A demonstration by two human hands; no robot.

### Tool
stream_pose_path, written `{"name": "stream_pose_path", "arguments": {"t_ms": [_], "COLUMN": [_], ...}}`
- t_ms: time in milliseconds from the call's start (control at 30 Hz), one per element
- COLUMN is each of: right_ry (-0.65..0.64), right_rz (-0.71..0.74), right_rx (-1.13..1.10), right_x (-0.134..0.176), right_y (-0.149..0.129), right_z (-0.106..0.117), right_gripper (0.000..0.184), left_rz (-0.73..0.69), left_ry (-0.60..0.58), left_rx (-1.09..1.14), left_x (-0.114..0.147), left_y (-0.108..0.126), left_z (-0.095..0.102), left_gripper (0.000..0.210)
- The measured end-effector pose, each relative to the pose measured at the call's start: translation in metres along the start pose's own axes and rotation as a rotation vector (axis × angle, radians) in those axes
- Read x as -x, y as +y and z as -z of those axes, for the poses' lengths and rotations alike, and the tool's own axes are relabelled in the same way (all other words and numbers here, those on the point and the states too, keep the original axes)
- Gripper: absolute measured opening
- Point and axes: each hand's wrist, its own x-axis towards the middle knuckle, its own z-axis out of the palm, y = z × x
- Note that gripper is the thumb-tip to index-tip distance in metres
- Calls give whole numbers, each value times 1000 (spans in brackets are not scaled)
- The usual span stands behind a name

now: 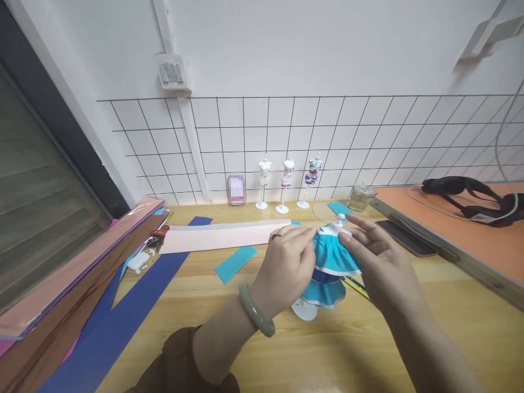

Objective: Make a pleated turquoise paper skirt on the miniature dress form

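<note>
A small white dress form (339,222) wears a turquoise and dark blue doll dress (334,255) with white edging, apparently of crepe paper. Its round white base (305,311) shows below, with the whole stand tilted over the table. My left hand (289,265), with a green bangle on the wrist, pinches the dress near its top left side; the fingertips are partly hidden. On the other side, my right hand (379,251) has its thumb on the upper front of the dress and its fingers curled behind the neck.
Three small dress forms (287,183) and a phone (236,190) stand by the wall grid. Pale pink (221,237), turquoise (236,264) and dark blue strips (135,305) lie leftward, near scissors (158,236) and an earphone case (138,261). A glass (362,197) and dark phone (406,238) are right.
</note>
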Motion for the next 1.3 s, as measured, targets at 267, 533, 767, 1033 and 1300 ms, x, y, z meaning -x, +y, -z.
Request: {"name": "stream_pose_path", "arguments": {"t_ms": [267, 533, 767, 1033, 1300], "right_ry": [5, 165, 168, 161, 112], "right_rz": [-95, -273, -353, -373, -304], "right_rx": [-31, -188, -235, -272, -283], "right_x": [-29, -63, -76, -77, -76], "right_y": [3, 24, 35, 36, 29], "right_z": [2, 19, 28, 29, 17], "right_gripper": [55, 43, 37, 40, 39], "left_rz": [351, 372, 280, 202, 289], "left_ry": [-8, -178, -272, -286, -94], "left_rx": [489, 89, -143, -225, -193], "left_x": [-13, -13, -11, -8, -15], "left_y": [-33, -57, -53, -45, -51], "left_z": [2, -4, -7, -11, 1], "left_gripper": [39, 29, 20, 15, 18]}}
